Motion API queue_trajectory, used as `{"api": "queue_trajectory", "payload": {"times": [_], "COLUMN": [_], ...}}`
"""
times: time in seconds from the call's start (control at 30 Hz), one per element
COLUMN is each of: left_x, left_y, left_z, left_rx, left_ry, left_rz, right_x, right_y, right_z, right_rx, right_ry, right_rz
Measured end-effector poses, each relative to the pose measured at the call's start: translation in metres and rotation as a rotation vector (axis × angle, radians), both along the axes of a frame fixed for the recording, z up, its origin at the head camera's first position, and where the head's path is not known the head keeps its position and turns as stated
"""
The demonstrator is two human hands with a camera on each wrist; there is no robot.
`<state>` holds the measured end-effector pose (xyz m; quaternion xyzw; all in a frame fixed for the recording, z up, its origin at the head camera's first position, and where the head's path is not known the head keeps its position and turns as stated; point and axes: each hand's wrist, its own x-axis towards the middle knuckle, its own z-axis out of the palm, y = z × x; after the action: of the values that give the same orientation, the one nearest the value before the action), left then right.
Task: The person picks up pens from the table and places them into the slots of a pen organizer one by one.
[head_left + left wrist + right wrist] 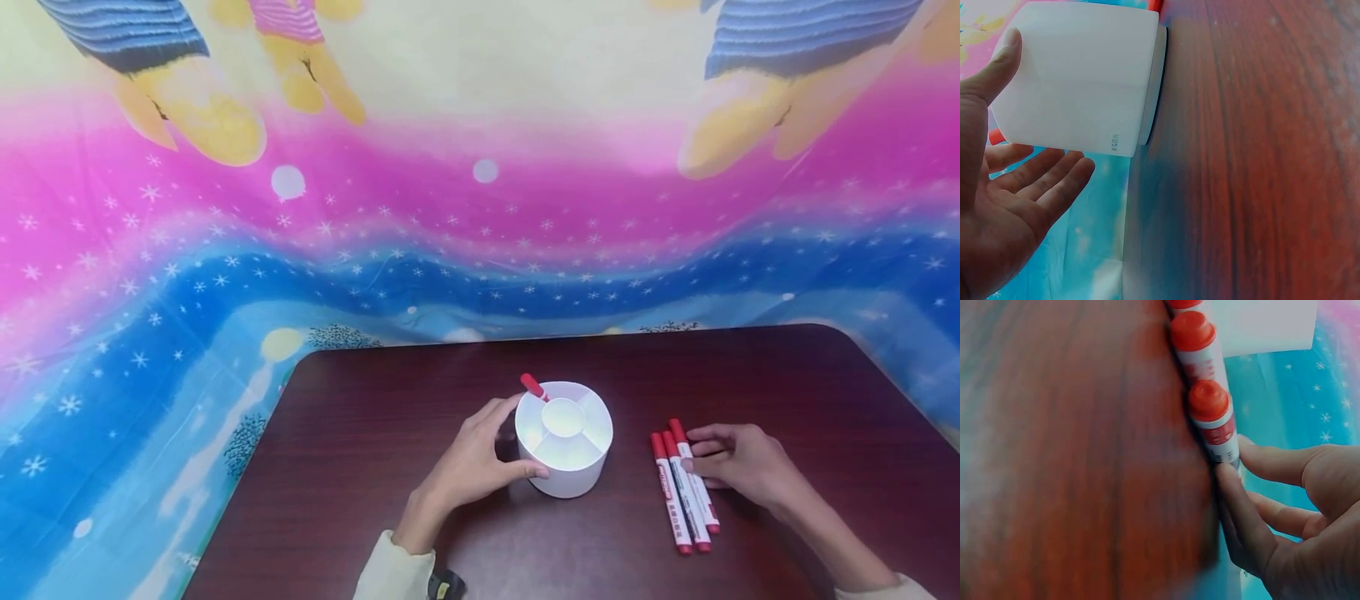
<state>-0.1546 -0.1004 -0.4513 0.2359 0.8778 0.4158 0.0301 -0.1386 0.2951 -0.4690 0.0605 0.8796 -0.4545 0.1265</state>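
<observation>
A white round holder (564,442) with several compartments stands mid-table, and one red marker (534,387) sticks up from its far left slot. My left hand (504,442) cups the holder's left side. Its thumb (997,62) lies against the white wall (1079,81), with the other fingers straight beside it. Three red-capped markers (684,493) lie side by side to the right of the holder. My right hand (693,454) rests beside them, its fingertips (1229,481) touching the nearest marker (1213,412).
The dark wooden table (375,433) has rounded far corners. Its left edge meets a bright printed cloth (150,333) that also hangs behind it. A pale sleeve cuff (393,571) shows at the near edge.
</observation>
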Motion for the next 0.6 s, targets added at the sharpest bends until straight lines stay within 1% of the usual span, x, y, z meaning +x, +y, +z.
{"api": "queue_trajectory", "payload": {"times": [0.13, 0.23, 0.5, 0.6], "left_x": [0.000, 0.001, 0.000, 0.000], "left_y": [0.000, 0.000, 0.000, 0.000], "left_z": [0.000, 0.000, 0.000, 0.000], "left_rx": [-0.001, 0.000, 0.001, -0.001], "left_ry": [0.001, -0.007, -0.004, -0.007], "left_rz": [0.001, 0.002, 0.004, 0.002], "right_x": [-0.001, -0.002, 0.000, 0.002], "right_y": [0.003, 0.003, -0.002, -0.007], "right_z": [0.001, 0.007, 0.035, 0.042], "right_rx": [-0.065, -0.111, -0.162, -0.189], "right_ry": [-0.029, -0.035, 0.036, 0.067], "right_rz": [0.010, 0.025, 0.048, 0.059]}}
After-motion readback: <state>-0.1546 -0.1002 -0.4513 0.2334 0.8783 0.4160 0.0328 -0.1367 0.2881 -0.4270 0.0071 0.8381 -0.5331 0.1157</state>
